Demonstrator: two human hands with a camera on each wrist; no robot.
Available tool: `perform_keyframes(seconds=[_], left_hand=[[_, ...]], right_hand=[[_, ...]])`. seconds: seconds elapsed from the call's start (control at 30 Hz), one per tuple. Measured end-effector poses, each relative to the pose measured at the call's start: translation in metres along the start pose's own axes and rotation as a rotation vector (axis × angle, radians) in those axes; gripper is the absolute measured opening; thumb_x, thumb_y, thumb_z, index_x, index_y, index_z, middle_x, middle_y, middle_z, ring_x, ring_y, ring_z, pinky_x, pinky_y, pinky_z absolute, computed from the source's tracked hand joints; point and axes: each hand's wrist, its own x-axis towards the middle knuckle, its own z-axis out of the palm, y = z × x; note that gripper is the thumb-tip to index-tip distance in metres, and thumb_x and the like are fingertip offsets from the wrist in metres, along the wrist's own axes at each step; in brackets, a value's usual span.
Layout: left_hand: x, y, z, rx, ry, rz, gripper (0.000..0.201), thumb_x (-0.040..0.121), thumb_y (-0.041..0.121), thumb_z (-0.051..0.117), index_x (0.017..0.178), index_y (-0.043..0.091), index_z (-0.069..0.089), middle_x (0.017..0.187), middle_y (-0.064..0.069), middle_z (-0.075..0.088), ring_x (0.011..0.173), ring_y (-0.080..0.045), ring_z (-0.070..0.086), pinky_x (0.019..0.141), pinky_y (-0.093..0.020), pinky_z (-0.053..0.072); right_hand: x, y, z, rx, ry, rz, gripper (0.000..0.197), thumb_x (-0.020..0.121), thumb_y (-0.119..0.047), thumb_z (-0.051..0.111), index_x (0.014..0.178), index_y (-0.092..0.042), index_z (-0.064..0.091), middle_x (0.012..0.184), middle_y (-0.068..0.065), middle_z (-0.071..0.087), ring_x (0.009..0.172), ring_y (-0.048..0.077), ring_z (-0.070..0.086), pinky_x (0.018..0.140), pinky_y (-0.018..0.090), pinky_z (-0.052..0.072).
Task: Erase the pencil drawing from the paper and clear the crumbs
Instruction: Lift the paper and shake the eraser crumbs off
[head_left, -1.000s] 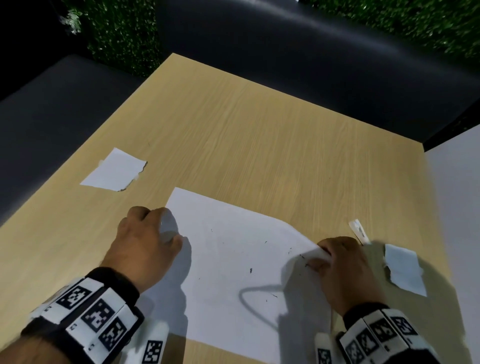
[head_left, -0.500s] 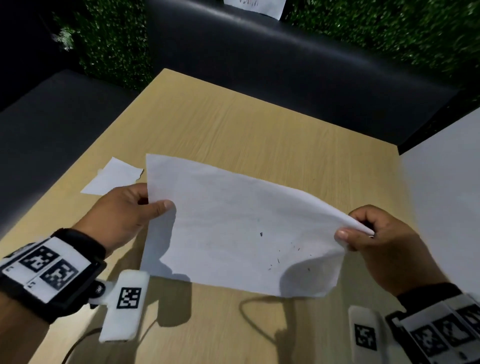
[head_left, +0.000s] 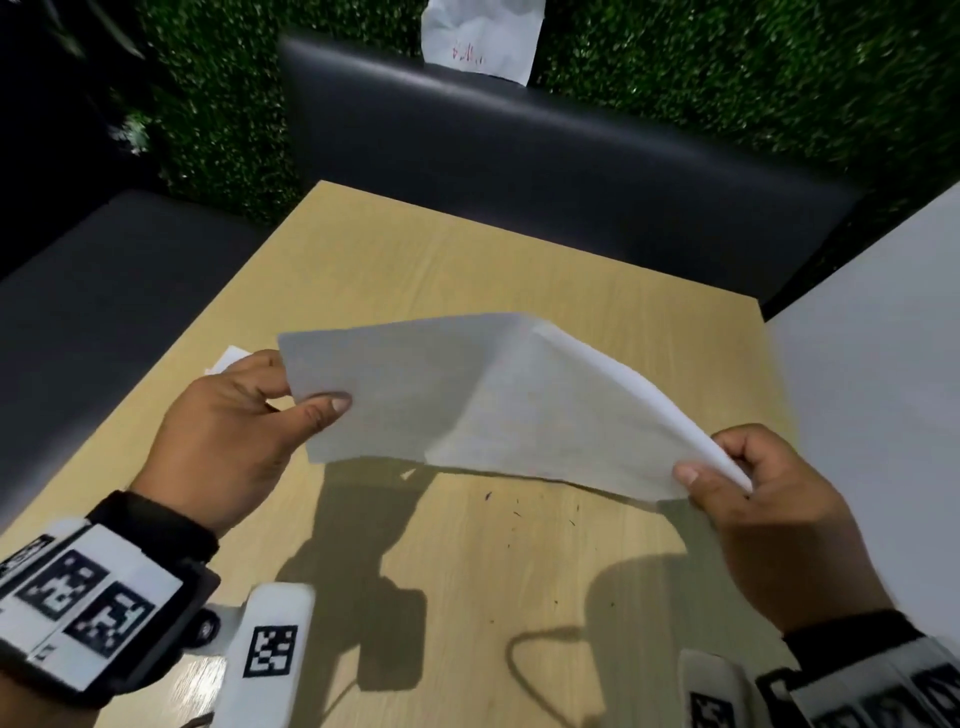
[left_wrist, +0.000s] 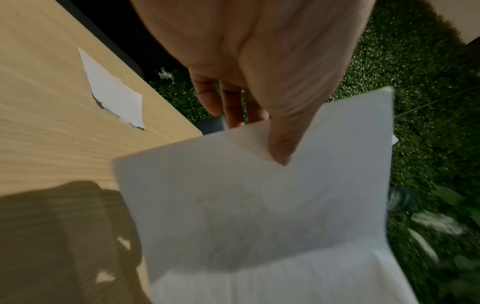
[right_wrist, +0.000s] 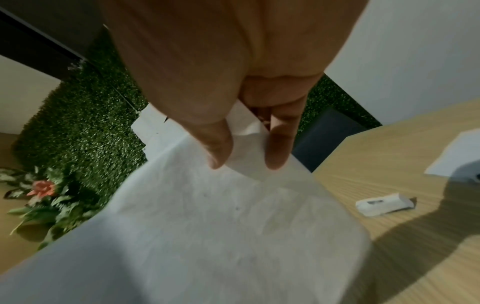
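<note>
Paper (head_left: 467, 395) held above the table (head_left: 441, 270)
Left hand (head_left: 228, 441) and right hand (head_left: 769, 519) each pinch an edge; crumbs (head_left: 514, 506) lie below, eraser (right_wrist: 384, 204) right, torn scrap (left_wrist: 114, 94) left.

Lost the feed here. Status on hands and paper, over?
Left hand and right hand each pinch an end. Paper lifted, tilted. Crumbs on table. Nothing blocking.

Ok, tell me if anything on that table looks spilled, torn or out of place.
Dark eraser crumbs lie scattered on the table under the lifted paper, so they are off the sheet but not cleared. The paper scrap near the left edge has a ragged, torn side.
</note>
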Motion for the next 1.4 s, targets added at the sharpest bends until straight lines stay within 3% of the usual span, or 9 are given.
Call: perform_keyframes(seconds=[0.2,0.33,0.47,0.6,0.73,0.97,1.13,1.27,1.4], left_hand=[[-0.003,0.009,-0.004,0.164,0.027,0.04,0.036,0.079,0.037,0.066,0.076,0.072,0.057,0.089,0.054,0.051,0.091,0.023,0.049,0.106,-0.042,0.035],[-0.004,0.007,-0.004,0.159,0.047,0.042,0.038,0.079,0.037,0.066,0.073,0.073,0.055,0.088,0.052,0.052,0.09,0.014,0.053,0.091,-0.017,0.04],[-0.006,0.004,-0.002,0.124,0.056,0.038,0.034,0.084,0.028,0.066,0.073,0.06,0.064,0.082,0.049,0.055,0.081,0.023,0.049,0.1,-0.022,0.035],[0.0,-0.005,-0.006,0.112,0.133,-0.014,0.007,0.086,0.035,0.064,0.09,0.04,0.066,0.089,0.028,0.062,0.076,0.008,0.056,0.062,-0.013,0.041],[-0.008,-0.019,-0.011,0.215,0.188,-0.151,0.012,0.088,0.036,0.061,0.079,0.03,0.067,0.082,0.018,0.064,0.072,-0.004,0.056,0.058,-0.023,0.036],[-0.045,-0.052,-0.013,0.267,0.11,-0.324,0.028,0.085,0.041,0.062,0.063,0.024,0.062,0.061,0.009,0.06,0.055,-0.015,0.055,0.054,-0.029,0.038],[-0.062,-0.072,-0.014,0.305,0.016,-0.365,0.02,0.085,0.031,0.065,0.066,0.027,0.066,0.065,0.011,0.064,0.056,-0.004,0.056,0.052,-0.024,0.041],[-0.067,-0.088,-0.017,0.337,-0.035,-0.36,0.019,0.085,0.023,0.067,0.067,0.03,0.065,0.074,0.011,0.064,0.068,-0.003,0.057,0.059,-0.026,0.04],[-0.068,-0.097,-0.015,0.318,-0.076,-0.32,0.022,0.082,0.02,0.07,0.065,0.032,0.064,0.074,0.014,0.063,0.072,0.001,0.056,0.061,-0.023,0.039]], right_hand=[[-0.001,0.008,-0.007,0.012,0.093,-0.058,0.019,0.086,-0.021,0.062,0.07,-0.021,0.052,0.057,0.005,0.054,0.062,0.012,0.051,0.049,0.015,0.039],[-0.002,0.011,-0.006,0.029,0.082,-0.058,0.017,0.086,-0.021,0.062,0.071,-0.02,0.053,0.058,0.005,0.055,0.06,0.014,0.051,0.047,0.016,0.038],[-0.005,0.011,-0.006,0.048,0.096,-0.056,0.016,0.086,-0.023,0.062,0.072,-0.022,0.053,0.059,0.004,0.058,0.059,0.014,0.052,0.045,0.016,0.038],[0.003,-0.004,-0.008,0.146,0.161,0.043,0.013,0.088,-0.032,0.058,0.079,-0.024,0.052,0.074,0.003,0.064,0.058,0.016,0.063,0.05,0.027,0.045],[0.027,-0.02,-0.007,0.255,0.186,0.251,0.016,0.088,-0.037,0.055,0.092,-0.022,0.054,0.087,-0.006,0.063,0.056,0.022,0.068,0.044,0.025,0.043],[0.084,-0.002,0.052,0.511,0.156,0.644,0.021,0.09,-0.022,0.053,0.107,-0.009,0.054,0.101,0.015,0.067,0.054,0.027,0.068,0.037,0.021,0.046],[0.106,0.004,0.1,0.333,-0.054,0.7,0.049,0.092,-0.042,0.047,0.118,0.0,0.049,0.12,0.005,0.058,0.107,0.026,0.059,0.092,0.027,0.044],[0.118,0.003,0.132,0.886,-0.059,0.856,0.044,0.097,-0.01,0.04,0.139,-0.002,0.031,0.14,0.023,0.041,0.056,0.021,0.068,0.048,0.026,0.055],[0.119,0.004,0.145,0.841,-0.1,0.876,0.042,0.095,-0.005,0.042,0.136,0.0,0.034,0.136,0.026,0.044,0.109,0.033,0.061,0.055,0.027,0.057]])
